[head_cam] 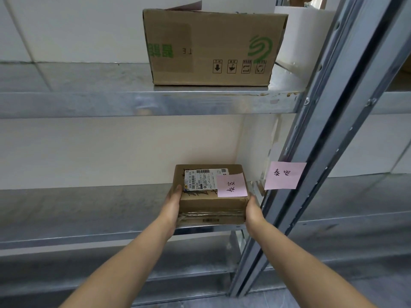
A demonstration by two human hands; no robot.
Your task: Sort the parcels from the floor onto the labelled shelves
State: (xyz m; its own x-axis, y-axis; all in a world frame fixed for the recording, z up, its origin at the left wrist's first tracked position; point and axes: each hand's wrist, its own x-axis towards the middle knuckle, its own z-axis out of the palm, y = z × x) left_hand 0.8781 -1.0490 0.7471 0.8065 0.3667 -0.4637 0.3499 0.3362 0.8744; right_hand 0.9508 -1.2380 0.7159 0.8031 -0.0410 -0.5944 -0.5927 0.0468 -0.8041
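Metal racking against a pale wall.
Cream wall point(89, 147) behind; grey steel upright point(311, 138) leans across right; grey floor point(333, 294) below.

Both arms extended; left hand point(172, 207), right hand point(253, 210) clamped inward.

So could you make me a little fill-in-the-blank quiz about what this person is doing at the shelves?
1. The small parcel is held by ____ hands.
2. The sticky note on the parcel is ____ in colour.
3. The large box sits on the shelf ____ the parcel.
4. A matching note is stuck to the metal ____ at the parcel's right.

Missing words: two; pink; above; upright
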